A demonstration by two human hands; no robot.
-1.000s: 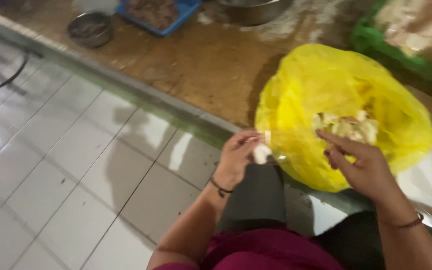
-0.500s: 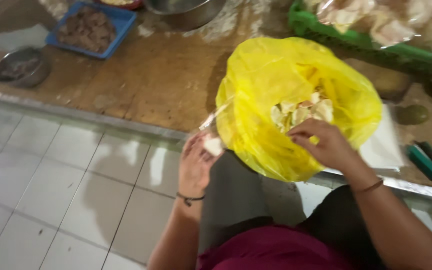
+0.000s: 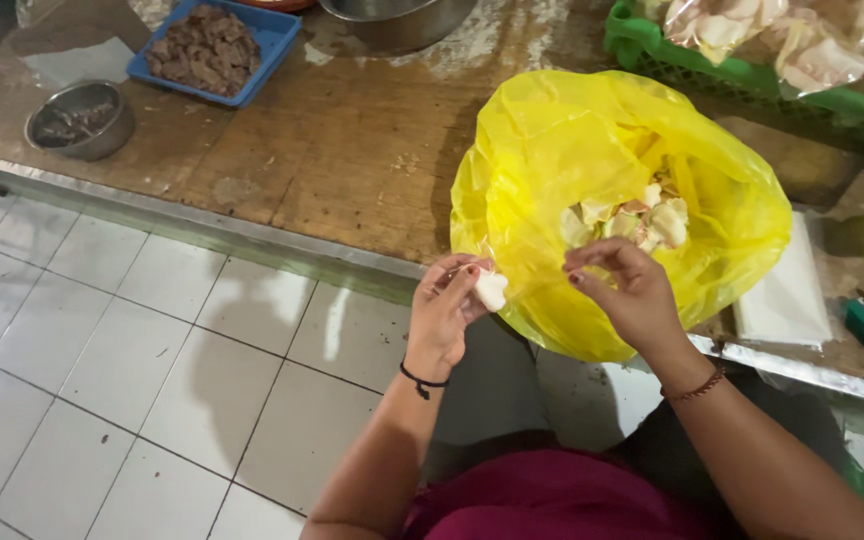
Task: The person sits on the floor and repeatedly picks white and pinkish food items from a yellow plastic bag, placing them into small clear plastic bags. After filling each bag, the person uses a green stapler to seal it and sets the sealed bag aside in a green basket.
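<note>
A big yellow plastic bag (image 3: 552, 170) stands open on the wooden counter, with pale crackers (image 3: 642, 220) inside it. My left hand (image 3: 447, 315) is at the bag's near left side, its fingers closed on a small clear plastic bag with a pale cracker piece (image 3: 490, 290) in it. My right hand (image 3: 627, 290) hovers over the yellow bag's front rim, fingertips pinched together; I cannot see anything between them.
A wooden counter (image 3: 352, 150) with a metal front edge. A blue tray of brown pieces (image 3: 214, 48) and a small steel bowl (image 3: 80, 118) at back left. A green crate (image 3: 752, 75) with bagged crackers at back right. White paper stack (image 3: 787, 295). Tiled floor (image 3: 122, 380) below.
The view has shifted so the bag sits more to the centre. My right hand has come out of the yellow bag to its front rim. My left hand still holds the small piece.
</note>
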